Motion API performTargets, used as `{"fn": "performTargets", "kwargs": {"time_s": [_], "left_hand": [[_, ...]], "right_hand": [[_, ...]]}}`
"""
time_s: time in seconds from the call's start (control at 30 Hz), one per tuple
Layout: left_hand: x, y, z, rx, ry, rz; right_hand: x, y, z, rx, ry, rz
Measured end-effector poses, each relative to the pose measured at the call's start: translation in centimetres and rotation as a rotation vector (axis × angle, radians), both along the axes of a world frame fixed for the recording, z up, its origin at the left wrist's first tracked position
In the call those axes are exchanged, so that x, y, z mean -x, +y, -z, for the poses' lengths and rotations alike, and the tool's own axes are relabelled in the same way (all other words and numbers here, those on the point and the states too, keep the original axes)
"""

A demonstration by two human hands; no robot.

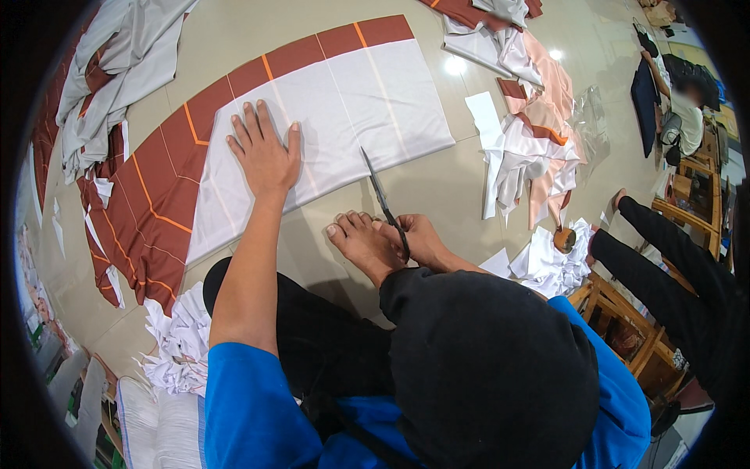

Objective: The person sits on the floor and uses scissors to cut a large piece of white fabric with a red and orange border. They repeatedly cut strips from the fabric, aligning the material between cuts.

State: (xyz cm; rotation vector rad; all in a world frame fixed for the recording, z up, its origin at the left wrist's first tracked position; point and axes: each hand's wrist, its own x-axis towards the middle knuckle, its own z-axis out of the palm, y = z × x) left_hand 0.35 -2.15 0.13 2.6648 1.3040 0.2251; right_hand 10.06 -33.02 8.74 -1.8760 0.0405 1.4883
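- The floor (601, 47) is pale beige tile with a glossy finish and thin seams between the tiles.
- Two bright spots of light (455, 65) reflect off the tiles toward the far side.
- Low wooden framework (689, 224) stands along the right side.
- Another open wooden frame (650, 352) sits nearer on the right.
- The near left edge is cluttered and too blurred to sort.

Clearance: narrow lane, right side.
I can pass along the glossy beige tiled floor (437, 191) between the folded white-and-maroon cloth (340, 109) and the crumpled pink-and-white fabric heap (543, 148); black-handled metal scissors (381, 197), a bare foot (366, 242) and the spread left hand (266, 152) obstruct near-side access.
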Motion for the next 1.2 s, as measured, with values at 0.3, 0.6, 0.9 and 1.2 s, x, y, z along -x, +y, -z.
{"fn": "performTargets", "kwargs": {"time_s": [0.3, 0.6, 0.9, 1.2], "left_hand": [[-0.1, 0.0, 0.1, -0.014, -0.013, 0.005], [-0.1, -0.1, -0.1, 0.008, -0.021, 0.011], [0.0, -0.1, 0.1, -0.017, -0.013, 0.021], [0.0, -0.1, -0.1, -0.021, -0.011, 0.019]], "right_hand": [[0.2, 0.5, -0.3, 0.016, 0.003, 0.04], [-0.3, 1.4, 1.1, -0.013, -0.004, 0.061], [-0.4, 1.7, 1.0, -0.044, 0.044, 0.111], [-0.1, 1.5, 1.2, -0.032, 0.037, 0.091]]}}
